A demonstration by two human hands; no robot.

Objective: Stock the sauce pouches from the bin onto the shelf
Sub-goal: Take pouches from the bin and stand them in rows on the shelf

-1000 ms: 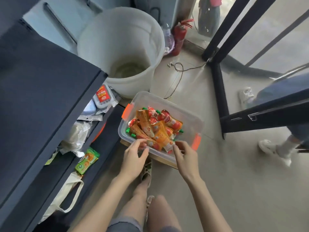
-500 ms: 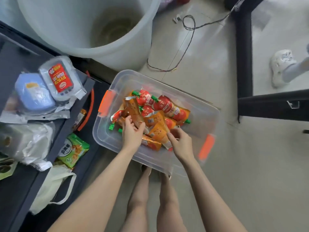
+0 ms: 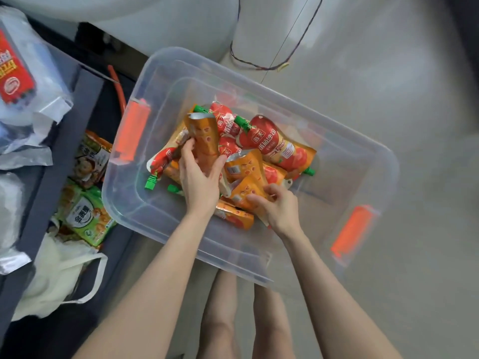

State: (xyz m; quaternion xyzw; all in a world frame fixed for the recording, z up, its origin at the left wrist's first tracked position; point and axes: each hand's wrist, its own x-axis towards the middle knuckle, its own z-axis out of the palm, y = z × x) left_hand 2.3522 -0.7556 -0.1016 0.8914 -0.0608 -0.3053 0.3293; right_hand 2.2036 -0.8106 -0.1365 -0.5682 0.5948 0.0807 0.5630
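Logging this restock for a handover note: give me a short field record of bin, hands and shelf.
bin: clear, orange latches, on the floor
contents: red and orange sauce pouches, piled
left hand: grips upper orange pouch
right hand: grips lower orange pouch
shelf: left of bin, holds green snack pack

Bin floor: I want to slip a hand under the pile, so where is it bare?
Bare floor shows at the right end of the clear bin, between the sauce pouches and the right orange latch, and in the near-left corner by the left orange latch. The middle is crowded: pouches overlap there, and the left hand and right hand each grip one.
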